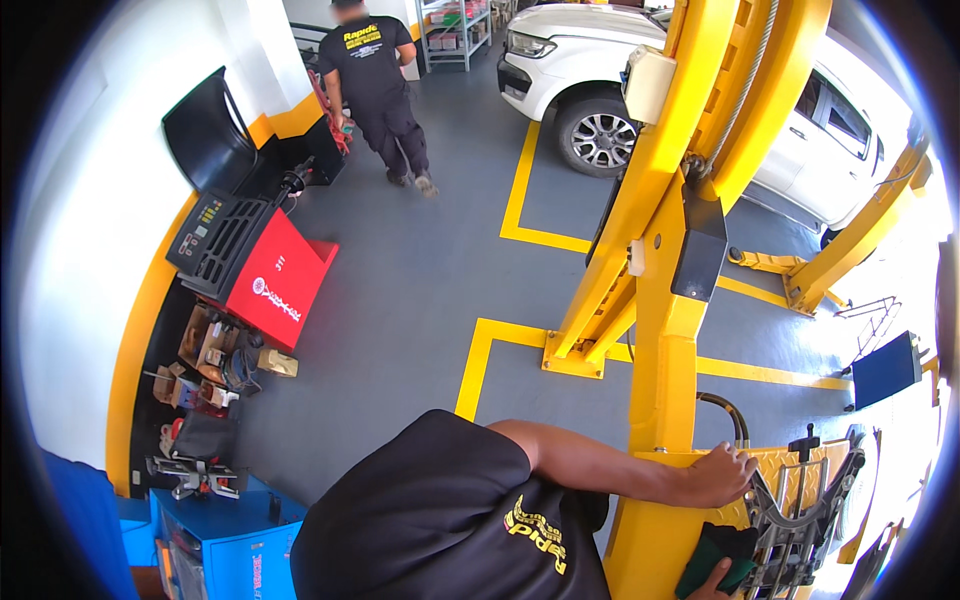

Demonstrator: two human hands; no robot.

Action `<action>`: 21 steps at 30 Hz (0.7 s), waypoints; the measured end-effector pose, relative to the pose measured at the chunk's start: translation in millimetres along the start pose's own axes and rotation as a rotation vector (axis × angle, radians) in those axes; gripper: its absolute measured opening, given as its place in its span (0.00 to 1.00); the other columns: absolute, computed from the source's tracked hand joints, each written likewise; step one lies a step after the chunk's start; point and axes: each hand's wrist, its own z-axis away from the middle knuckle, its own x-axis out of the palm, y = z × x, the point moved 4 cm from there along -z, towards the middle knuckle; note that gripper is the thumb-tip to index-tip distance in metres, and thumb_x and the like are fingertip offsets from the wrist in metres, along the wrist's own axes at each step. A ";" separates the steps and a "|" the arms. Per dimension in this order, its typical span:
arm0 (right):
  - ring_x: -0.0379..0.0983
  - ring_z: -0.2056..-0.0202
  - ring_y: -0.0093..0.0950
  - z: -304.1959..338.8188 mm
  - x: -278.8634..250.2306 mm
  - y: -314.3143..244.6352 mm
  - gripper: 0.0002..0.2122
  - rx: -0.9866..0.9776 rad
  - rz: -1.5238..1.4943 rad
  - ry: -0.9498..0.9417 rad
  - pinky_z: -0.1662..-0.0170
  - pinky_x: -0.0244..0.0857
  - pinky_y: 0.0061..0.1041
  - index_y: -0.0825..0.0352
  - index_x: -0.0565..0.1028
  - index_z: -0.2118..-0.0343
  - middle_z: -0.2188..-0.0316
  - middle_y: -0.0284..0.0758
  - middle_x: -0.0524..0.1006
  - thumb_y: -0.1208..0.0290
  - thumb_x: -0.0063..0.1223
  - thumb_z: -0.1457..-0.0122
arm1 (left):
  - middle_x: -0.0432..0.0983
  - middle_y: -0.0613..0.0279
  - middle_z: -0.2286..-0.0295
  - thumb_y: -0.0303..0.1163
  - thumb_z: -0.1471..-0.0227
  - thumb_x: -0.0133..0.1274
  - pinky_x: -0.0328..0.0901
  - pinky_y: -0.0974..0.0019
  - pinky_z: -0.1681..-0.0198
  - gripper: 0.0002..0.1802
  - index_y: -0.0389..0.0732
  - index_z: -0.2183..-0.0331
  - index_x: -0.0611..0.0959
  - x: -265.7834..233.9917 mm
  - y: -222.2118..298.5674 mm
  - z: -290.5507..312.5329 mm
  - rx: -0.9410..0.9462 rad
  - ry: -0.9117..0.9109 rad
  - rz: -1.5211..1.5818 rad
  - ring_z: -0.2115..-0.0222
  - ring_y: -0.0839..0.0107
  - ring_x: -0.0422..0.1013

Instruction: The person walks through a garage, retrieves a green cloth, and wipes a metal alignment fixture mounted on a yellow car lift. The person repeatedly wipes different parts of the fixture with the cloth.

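My left hand (pixel 722 474) reaches across to the right, fingers curled round the upper end of an arm of a metal wheel clamp (pixel 800 515). The clamp has silver rods, curved dark arms and a black knob on top. It rests against a yellow tread-patterned metal plate (pixel 770 462) beside the lift post. Below, at the bottom edge, part of my right hand (pixel 712 583) shows, closed on a dark green and black cloth (pixel 718 555) next to the clamp. The rest of that hand is out of the picture.
A yellow lift post (pixel 665 340) stands just beyond my arms, with a white pickup (pixel 590 50) behind it. Left are a red wheel balancer (pixel 280 285), boxes and a blue cabinet (pixel 240 550). A person (pixel 370 85) walks far off; another's blue sleeve (pixel 85 520) shows lower left.
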 end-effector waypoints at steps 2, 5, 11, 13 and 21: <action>0.77 0.47 0.45 1.5 4.1 9.7 0.42 -0.070 0.061 0.002 0.40 0.68 0.38 0.67 0.56 0.29 0.48 0.56 0.78 0.48 0.62 0.37 | 0.79 0.47 0.68 0.41 0.36 0.53 0.69 0.53 0.62 0.22 0.28 0.56 0.79 5.0 -0.4 -1.1 0.020 0.019 0.004 0.68 0.56 0.78; 0.77 0.47 0.46 2.5 7.5 23.1 0.44 -0.174 0.152 0.005 0.39 0.68 0.39 0.66 0.54 0.27 0.47 0.57 0.78 0.46 0.61 0.37 | 0.79 0.49 0.69 0.40 0.37 0.54 0.69 0.53 0.64 0.21 0.28 0.56 0.79 7.2 -1.2 -0.5 0.029 0.030 0.016 0.69 0.57 0.78; 0.80 0.68 0.52 -9.5 -21.8 -23.0 0.40 0.085 0.016 -0.249 0.58 0.72 0.55 0.63 0.52 0.25 0.53 0.58 0.81 0.49 0.53 0.33 | 0.78 0.51 0.71 0.38 0.40 0.56 0.69 0.57 0.71 0.19 0.29 0.57 0.78 9.7 -7.2 -2.4 0.023 0.048 0.038 0.72 0.59 0.78; 0.80 0.70 0.52 9.1 16.2 51.4 0.39 -0.258 0.346 -0.220 0.61 0.71 0.54 0.63 0.52 0.25 0.56 0.61 0.81 0.53 0.52 0.33 | 0.78 0.52 0.72 0.37 0.41 0.58 0.69 0.57 0.73 0.19 0.29 0.58 0.78 7.2 -1.1 -4.5 0.040 0.045 0.064 0.73 0.59 0.77; 0.80 0.67 0.52 3.1 -6.2 4.2 0.34 -0.332 0.088 0.048 0.59 0.73 0.50 0.70 0.65 0.32 0.57 0.63 0.81 0.51 0.55 0.35 | 0.79 0.50 0.72 0.39 0.44 0.61 0.70 0.57 0.75 0.22 0.28 0.58 0.79 8.9 -7.1 -4.8 0.015 0.059 0.102 0.74 0.59 0.78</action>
